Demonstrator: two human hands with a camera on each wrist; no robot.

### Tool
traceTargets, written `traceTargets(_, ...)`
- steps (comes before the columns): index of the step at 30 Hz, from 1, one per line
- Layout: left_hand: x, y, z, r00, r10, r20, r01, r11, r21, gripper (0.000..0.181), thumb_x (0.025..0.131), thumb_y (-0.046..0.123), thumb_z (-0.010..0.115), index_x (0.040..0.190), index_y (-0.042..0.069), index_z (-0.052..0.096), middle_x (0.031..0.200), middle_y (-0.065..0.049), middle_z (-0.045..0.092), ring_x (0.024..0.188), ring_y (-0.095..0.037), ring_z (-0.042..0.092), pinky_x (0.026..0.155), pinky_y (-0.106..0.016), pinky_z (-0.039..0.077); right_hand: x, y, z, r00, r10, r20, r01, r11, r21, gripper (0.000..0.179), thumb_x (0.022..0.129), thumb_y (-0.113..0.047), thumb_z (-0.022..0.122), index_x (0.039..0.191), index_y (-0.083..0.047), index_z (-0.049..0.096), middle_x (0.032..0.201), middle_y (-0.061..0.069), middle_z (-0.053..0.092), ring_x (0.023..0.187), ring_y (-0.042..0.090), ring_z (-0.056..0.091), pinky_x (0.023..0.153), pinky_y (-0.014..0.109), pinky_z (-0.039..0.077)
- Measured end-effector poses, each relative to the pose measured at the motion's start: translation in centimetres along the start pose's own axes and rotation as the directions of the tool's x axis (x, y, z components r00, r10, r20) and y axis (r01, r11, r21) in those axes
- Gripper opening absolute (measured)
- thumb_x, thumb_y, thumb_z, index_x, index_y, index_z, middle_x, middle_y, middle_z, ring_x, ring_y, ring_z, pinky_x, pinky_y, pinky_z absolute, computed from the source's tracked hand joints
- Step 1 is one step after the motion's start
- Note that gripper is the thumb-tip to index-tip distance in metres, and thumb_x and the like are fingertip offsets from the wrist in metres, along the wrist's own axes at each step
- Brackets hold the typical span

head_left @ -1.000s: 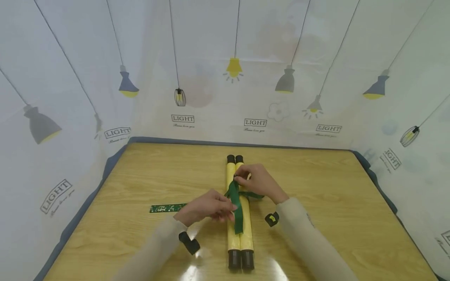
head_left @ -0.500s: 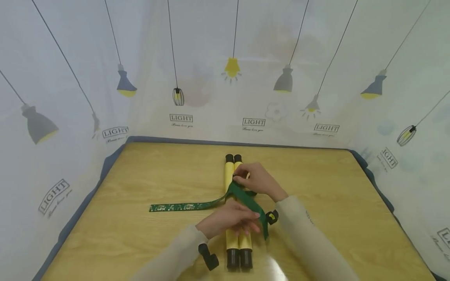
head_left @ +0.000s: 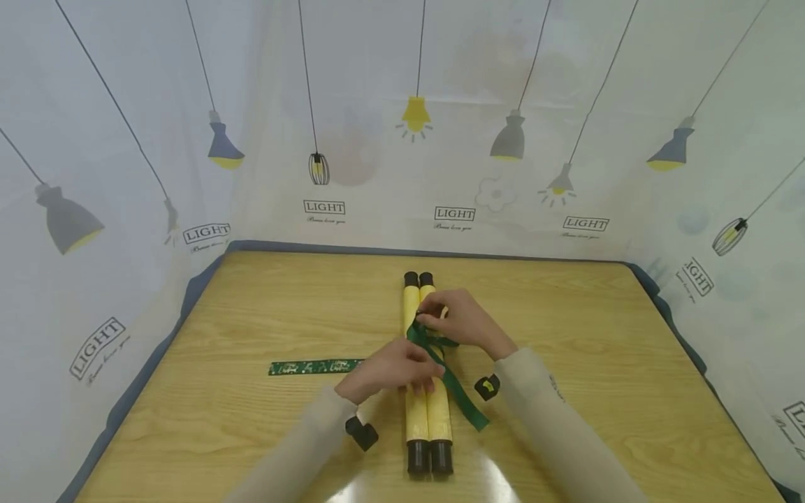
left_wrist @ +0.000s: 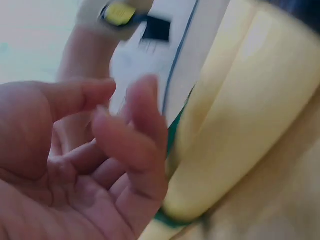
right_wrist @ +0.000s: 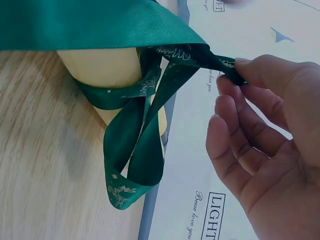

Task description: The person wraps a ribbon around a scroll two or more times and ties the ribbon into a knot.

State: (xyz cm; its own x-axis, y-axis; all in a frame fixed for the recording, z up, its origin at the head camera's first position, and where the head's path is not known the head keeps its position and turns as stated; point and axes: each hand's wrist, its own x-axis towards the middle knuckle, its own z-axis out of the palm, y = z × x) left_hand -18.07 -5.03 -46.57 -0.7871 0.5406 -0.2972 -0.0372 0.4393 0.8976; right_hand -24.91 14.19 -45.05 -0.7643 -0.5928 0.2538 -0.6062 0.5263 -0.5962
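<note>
Two yellow rods (head_left: 416,416) with dark end caps lie side by side on the table. A green ribbon (head_left: 467,403) with pale print passes around them. My right hand (head_left: 462,319) pinches the ribbon between thumb and forefinger above the rods, and in the right wrist view a loop of ribbon (right_wrist: 132,187) hangs below that pinch. Over the rods, my left hand (head_left: 391,367) is beside the ribbon's near tail; in the left wrist view its loosely bent fingers (left_wrist: 145,115) have nothing between them. The left hand hides part of the ribbon in the head view.
The ribbon's other tail lies flat to the left on the wooden table (head_left: 283,300). Printed white cloth (head_left: 377,230) rises behind the table and along its sides. Dark straps with small devices (head_left: 361,433) hang at both wrists.
My left hand first carried the ribbon's near tail rightward over the rods, then let it go and drew back a little left. The tail now slants toward the lower right. My right hand stays put.
</note>
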Motion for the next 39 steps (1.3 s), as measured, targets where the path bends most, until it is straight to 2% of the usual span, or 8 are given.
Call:
traceTargets(3, 0.1, 0.2, -1.7, 0.992, 0.026, -0.124, -0.024, 0.999, 0.021, 0.028, 0.100, 0.038, 0.067, 0.097, 0.012, 0.077, 0.086, -0.012, 0.075, 0.063, -0.024, 0.063, 0.051, -0.030, 0.046, -0.1, 0.0, 0.0, 1.000, 0.000, -0.003, 0.000, 1.000, 0.005, 0.007, 0.097, -0.017, 0.072, 0.098, -0.011, 0.076, 0.084, -0.002, 0.074, 0.076, 0.010, 0.068, 0.069, 0.023, 0.054)
traceTargets(6, 0.3, 0.4, -3.0, 0.972, 0.065, -0.226, -0.065, 0.998, 0.008, 0.024, 0.099, 0.035, 0.070, 0.100, 0.011, 0.072, 0.091, -0.017, 0.074, 0.069, -0.035, 0.066, 0.054, -0.031, 0.048, -0.2, 0.1, 0.0, 1.000, 0.005, -0.006, -0.005, 1.000, 0.008, 0.006, 0.096, -0.016, 0.073, 0.098, -0.011, 0.076, 0.084, -0.001, 0.074, 0.076, 0.010, 0.067, 0.068, 0.023, 0.054)
traceTargets(10, 1.1, 0.4, -3.8, 0.951, 0.108, -0.291, -0.108, 0.994, 0.016, 0.027, 0.096, 0.029, 0.074, 0.115, 0.012, 0.065, 0.094, -0.016, 0.072, 0.078, -0.046, 0.066, 0.055, -0.029, 0.047, -0.4, 0.1, 0.0, 1.000, 0.013, -0.007, -0.013, 1.000, 0.010, 0.006, 0.096, -0.015, 0.073, 0.100, -0.011, 0.075, 0.085, -0.001, 0.074, 0.076, 0.009, 0.067, 0.068, 0.023, 0.055)
traceTargets(14, 2.1, 0.2, -3.9, 0.953, 0.131, -0.274, -0.112, 0.990, 0.083, 0.032, 0.095, 0.025, 0.075, 0.124, 0.012, 0.068, 0.091, -0.010, 0.072, 0.074, -0.043, 0.065, 0.055, -0.027, 0.045, -0.5, -0.2, -0.1, 1.000, 0.013, -0.017, -0.012, 0.999, 0.040, 0.007, 0.095, -0.016, 0.075, 0.100, -0.011, 0.074, 0.085, -0.001, 0.075, 0.076, 0.009, 0.068, 0.067, 0.024, 0.055)
traceTargets(22, 2.9, -0.3, -4.1, 0.944, 0.155, -0.291, -0.121, 0.984, 0.132, 0.011, 0.095, 0.023, 0.076, 0.098, 0.013, 0.074, 0.081, -0.005, 0.068, 0.061, -0.014, 0.056, 0.056, -0.026, 0.045, -0.5, -0.5, -0.1, 0.999, 0.034, -0.009, -0.033, 0.996, 0.083, 0.011, 0.095, -0.025, 0.075, 0.100, -0.015, 0.075, 0.089, -0.003, 0.077, 0.078, 0.007, 0.068, 0.071, 0.029, 0.057)
traceTargets(31, 3.1, -0.6, -4.1, 0.943, 0.156, -0.295, -0.121, 0.984, 0.134, 0.015, 0.096, 0.029, 0.074, 0.090, 0.016, 0.070, 0.081, -0.007, 0.070, 0.067, -0.022, 0.063, 0.059, -0.028, 0.048, -1.6, -0.3, -0.3, 0.993, 0.102, 0.066, -0.106, 0.993, 0.058, 0.013, 0.100, -0.028, 0.069, 0.103, -0.017, 0.076, 0.094, -0.006, 0.076, 0.082, 0.006, 0.067, 0.076, 0.029, 0.057)
traceTargets(36, 3.2, -0.8, -4.3, 0.941, 0.163, -0.298, -0.137, 0.985, 0.107, 0.011, 0.096, 0.023, 0.073, 0.093, 0.013, 0.069, 0.081, -0.010, 0.070, 0.073, -0.039, 0.066, 0.055, -0.027, 0.048, -2.9, 0.1, 0.0, 0.961, 0.191, 0.198, -0.198, 0.980, 0.013, 0.015, 0.096, -0.033, 0.075, 0.099, -0.019, 0.074, 0.087, -0.008, 0.072, 0.075, 0.007, 0.062, 0.070, 0.027, 0.053)
traceTargets(39, 3.3, -1.0, -4.4, 0.947, 0.152, -0.284, -0.132, 0.987, 0.090, 0.011, 0.097, 0.022, 0.072, 0.093, 0.012, 0.069, 0.079, -0.010, 0.068, 0.069, -0.037, 0.065, 0.054, -0.026, 0.048, -3.7, 0.4, 0.3, 0.948, 0.207, 0.243, -0.207, 0.978, -0.025, 0.014, 0.093, -0.032, 0.078, 0.092, -0.019, 0.073, 0.081, -0.008, 0.068, 0.071, 0.008, 0.059, 0.066, 0.027, 0.050)
